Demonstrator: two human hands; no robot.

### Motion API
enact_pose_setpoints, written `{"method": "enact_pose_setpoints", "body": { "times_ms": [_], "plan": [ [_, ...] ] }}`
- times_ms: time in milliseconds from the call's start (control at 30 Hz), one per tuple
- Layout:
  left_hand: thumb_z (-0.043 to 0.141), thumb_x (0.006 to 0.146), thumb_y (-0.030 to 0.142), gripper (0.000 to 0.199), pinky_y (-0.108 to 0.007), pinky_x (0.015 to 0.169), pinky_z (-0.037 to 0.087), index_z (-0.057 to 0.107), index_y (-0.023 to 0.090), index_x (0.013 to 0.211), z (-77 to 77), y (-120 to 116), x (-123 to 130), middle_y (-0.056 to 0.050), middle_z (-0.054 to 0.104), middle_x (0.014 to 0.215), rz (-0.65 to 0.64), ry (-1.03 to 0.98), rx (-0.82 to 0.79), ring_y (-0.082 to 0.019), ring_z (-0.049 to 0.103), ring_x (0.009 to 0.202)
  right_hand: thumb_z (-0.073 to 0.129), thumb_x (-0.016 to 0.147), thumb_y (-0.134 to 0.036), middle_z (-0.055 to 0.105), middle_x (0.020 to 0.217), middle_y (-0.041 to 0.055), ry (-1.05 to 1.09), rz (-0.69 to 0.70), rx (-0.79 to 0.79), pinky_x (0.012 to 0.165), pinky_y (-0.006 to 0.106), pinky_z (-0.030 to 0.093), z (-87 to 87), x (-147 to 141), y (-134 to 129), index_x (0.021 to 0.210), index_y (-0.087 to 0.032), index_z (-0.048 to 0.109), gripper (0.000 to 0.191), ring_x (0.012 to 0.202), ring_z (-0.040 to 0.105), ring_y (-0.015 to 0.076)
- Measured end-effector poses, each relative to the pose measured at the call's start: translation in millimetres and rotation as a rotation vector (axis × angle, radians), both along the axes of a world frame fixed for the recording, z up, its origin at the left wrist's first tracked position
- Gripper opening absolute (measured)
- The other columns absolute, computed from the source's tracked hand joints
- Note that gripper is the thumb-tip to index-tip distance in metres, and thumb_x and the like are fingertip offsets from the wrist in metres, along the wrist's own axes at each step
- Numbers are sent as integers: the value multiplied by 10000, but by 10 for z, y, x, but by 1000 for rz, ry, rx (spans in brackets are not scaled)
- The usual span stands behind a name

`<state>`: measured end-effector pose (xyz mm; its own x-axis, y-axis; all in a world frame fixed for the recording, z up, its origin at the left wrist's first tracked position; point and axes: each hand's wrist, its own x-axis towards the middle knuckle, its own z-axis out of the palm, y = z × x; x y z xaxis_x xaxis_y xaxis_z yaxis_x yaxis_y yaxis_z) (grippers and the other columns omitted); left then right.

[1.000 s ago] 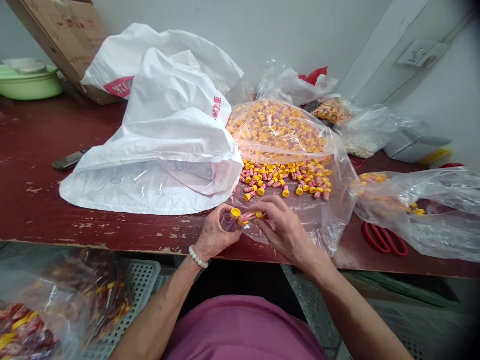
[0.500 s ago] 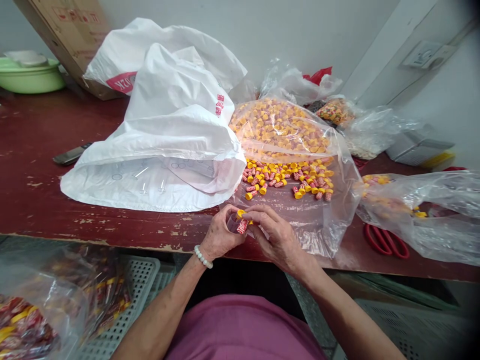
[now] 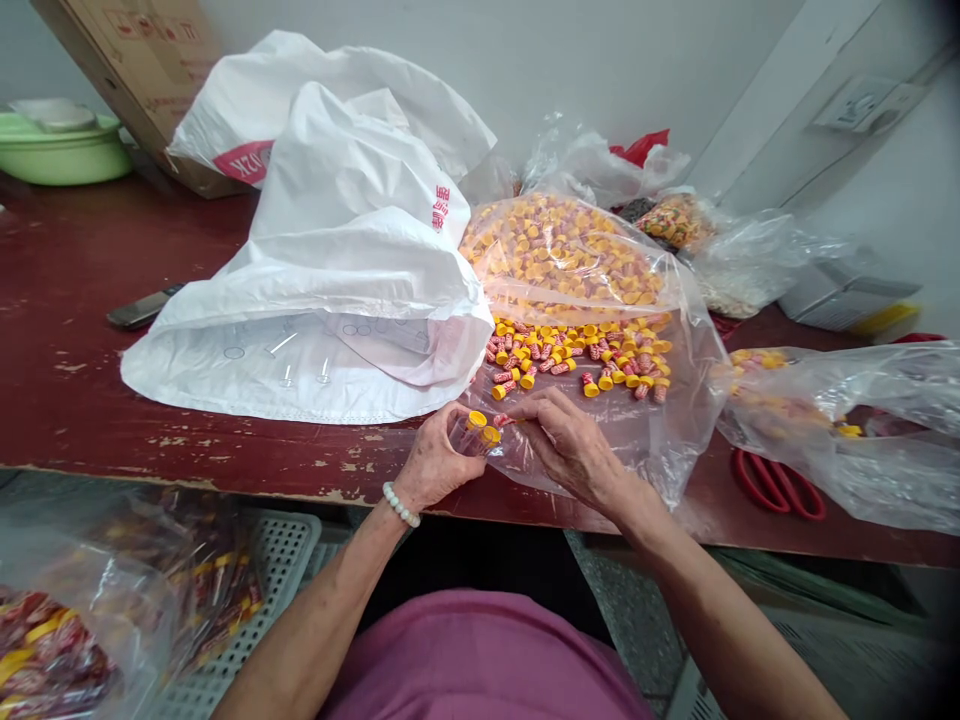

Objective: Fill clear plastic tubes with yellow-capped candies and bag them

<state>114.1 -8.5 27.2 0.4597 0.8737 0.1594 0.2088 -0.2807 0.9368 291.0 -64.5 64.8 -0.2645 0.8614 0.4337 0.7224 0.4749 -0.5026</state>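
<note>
My left hand point(image 3: 433, 462), with a bead bracelet at the wrist, is closed around clear plastic tubes point(image 3: 463, 440). Two yellow caps point(image 3: 489, 436) show at their upper ends; the lower parts are hidden by the fingers. Just right of them, my right hand point(image 3: 571, 445) pinches a small red-and-white capped piece point(image 3: 505, 420), its cap mostly covered by the fingertips. Beyond both hands, many similar red pieces with yellow caps point(image 3: 547, 355) spill from a clear plastic bag point(image 3: 637, 440). An open white sack point(image 3: 360, 270) at the left holds clear plastic parts point(image 3: 324, 370).
Red-handled scissors point(image 3: 776, 485) lie at the right beside another clear bag point(image 3: 885, 480). A phone point(image 3: 142, 308) rests left of the sack. Below the table's front edge, filled bags point(image 3: 56, 640) sit by a perforated crate point(image 3: 281, 550). A green basin point(image 3: 64, 150) stands far left.
My right hand has drawn slightly right, away from the left hand, now with a red-and-white piece in its fingertips. Two yellow caps now show plainly in my left hand.
</note>
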Motion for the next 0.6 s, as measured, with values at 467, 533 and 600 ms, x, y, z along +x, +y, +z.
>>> {"method": "enact_pose_setpoints", "body": {
  "times_ms": [467,533,600],
  "plan": [
    [641,575,102,271,-245,690,444,540,153,822,-13,46,-5,19,583,760,-15,33,27,-123,548,712,412,908,-154,595,929,75,-33,126,-80,766,310,466,101,-123,78,1049,-175,528,183,859,552,166],
    [651,565,112,271,-242,675,444,538,153,808,28,32,-12,19,579,746,32,15,-18,-119,539,695,419,908,-175,602,973,76,18,121,-46,785,312,471,106,-152,80,1082,-193,519,201,887,564,168],
    [675,548,131,285,-239,650,452,539,154,798,97,-45,-38,12,589,734,81,-22,-127,-117,536,673,437,909,-226,606,997,70,79,106,-1,783,318,483,114,-195,36,1095,-238,523,205,903,578,178]
  ]
}}
